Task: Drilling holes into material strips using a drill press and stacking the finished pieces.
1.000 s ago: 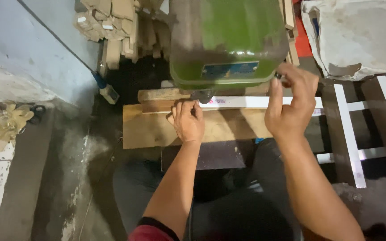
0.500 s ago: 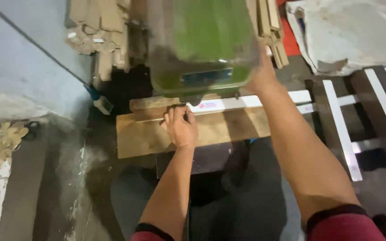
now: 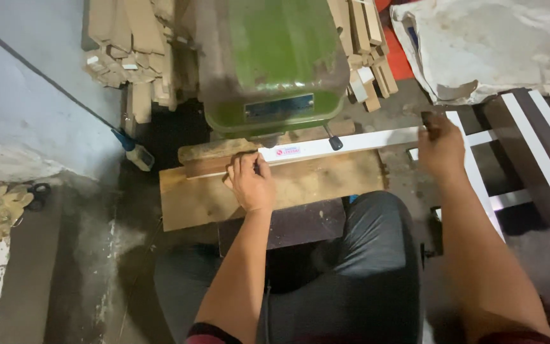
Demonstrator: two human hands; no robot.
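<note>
The left hand (image 3: 251,183) lies palm down, fingers curled forward, forearm straight; the right hand (image 3: 439,148) reaches further out, fingers closed in a grip.

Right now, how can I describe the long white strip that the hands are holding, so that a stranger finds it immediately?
Find the big green machine at the top centre. Directly below it lies a wooden board, and the white strip runs along its far edge, from the left hand to the right hand. Unlike the white-edged dark frames at the right, it is single, plain white and passes under the machine.
</note>
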